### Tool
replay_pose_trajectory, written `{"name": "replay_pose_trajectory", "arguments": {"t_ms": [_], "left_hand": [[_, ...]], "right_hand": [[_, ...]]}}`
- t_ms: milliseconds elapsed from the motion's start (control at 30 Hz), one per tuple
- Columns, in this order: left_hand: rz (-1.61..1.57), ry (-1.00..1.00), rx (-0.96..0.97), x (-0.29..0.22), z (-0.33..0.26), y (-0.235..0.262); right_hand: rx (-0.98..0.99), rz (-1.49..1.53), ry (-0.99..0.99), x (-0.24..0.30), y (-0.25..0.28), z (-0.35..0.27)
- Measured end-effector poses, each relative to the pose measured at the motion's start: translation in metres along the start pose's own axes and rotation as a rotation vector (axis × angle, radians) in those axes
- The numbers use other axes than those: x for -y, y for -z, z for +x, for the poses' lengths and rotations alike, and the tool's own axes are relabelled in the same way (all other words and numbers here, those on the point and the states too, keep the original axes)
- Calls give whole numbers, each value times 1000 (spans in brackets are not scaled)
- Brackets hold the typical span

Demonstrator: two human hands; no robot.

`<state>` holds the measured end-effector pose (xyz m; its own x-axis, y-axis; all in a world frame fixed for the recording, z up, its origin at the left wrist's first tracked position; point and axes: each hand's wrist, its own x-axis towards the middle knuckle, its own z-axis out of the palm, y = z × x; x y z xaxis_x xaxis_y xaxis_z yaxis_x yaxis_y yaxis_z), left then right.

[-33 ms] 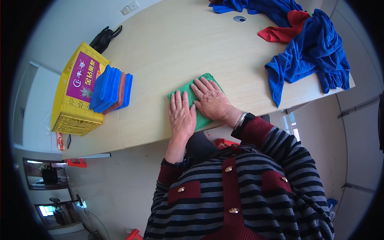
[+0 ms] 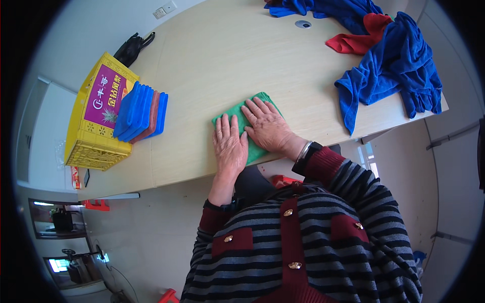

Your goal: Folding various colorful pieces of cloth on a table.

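Observation:
A folded green towel lies on the tabletop near its front edge, right in front of me. My left hand rests flat on the towel's left side, fingers stretched out. On its upper right part lies my right hand, palm down with the fingers spread. Both hands press on the cloth without gripping it, and they cover much of it. To the left stands a row of folded blue towels with a reddish-brown towel among them, leaning against a yellow crate.
The yellow plastic crate stands at the table's left end, a black bag behind it. Crumpled blue towels and a red cloth lie at the right. A round cable grommet sits in the far tabletop.

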<state>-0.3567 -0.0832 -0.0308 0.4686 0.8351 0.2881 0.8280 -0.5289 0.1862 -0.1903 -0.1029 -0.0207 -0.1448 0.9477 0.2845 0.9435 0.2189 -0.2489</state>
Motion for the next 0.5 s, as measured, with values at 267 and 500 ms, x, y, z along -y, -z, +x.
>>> {"name": "replay_pose_trajectory", "arguments": {"t_ms": [267,500], "left_hand": [[63,11,32,-5,1,16],[-14,-22,97,-11,13,7]], "right_hand": [[119,25,-1,-2,17,-1],[25,-49,51,-9,8,-1]]}}
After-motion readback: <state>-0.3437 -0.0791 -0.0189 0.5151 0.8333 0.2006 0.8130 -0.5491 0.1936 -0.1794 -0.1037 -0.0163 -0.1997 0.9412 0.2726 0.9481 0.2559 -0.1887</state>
